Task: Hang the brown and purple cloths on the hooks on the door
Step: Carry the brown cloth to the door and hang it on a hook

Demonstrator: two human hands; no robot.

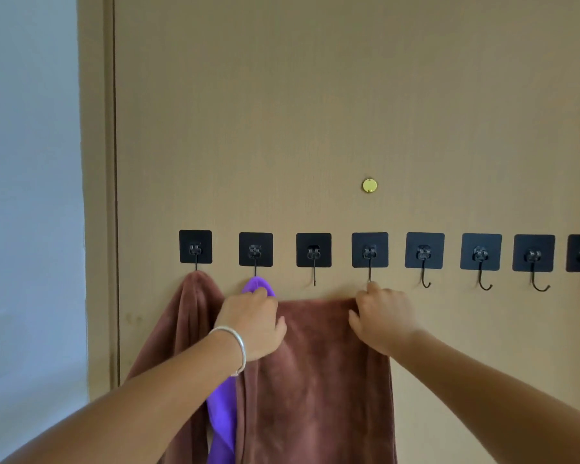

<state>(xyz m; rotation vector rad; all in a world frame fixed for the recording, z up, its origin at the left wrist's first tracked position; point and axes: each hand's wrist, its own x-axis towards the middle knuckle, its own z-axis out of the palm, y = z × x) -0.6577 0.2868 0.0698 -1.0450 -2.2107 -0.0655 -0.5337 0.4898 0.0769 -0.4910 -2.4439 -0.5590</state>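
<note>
Brown cloth (pixel 318 370) stretched, hands (pixel 380 316) gripping corners

No readable text, label, brand, number or sign shows anywhere. The door (pixel 349 112), the black hook pads (pixel 313 250) and the cloths bear no lettering. The small yellow disc (pixel 369 185) on the door looks plain, though it may be too small to tell.

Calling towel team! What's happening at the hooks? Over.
Both hands, left and right, grip a brown cloth under the hooks. Another brown cloth and the purple cloth already hang. Nothing blocking.
</note>
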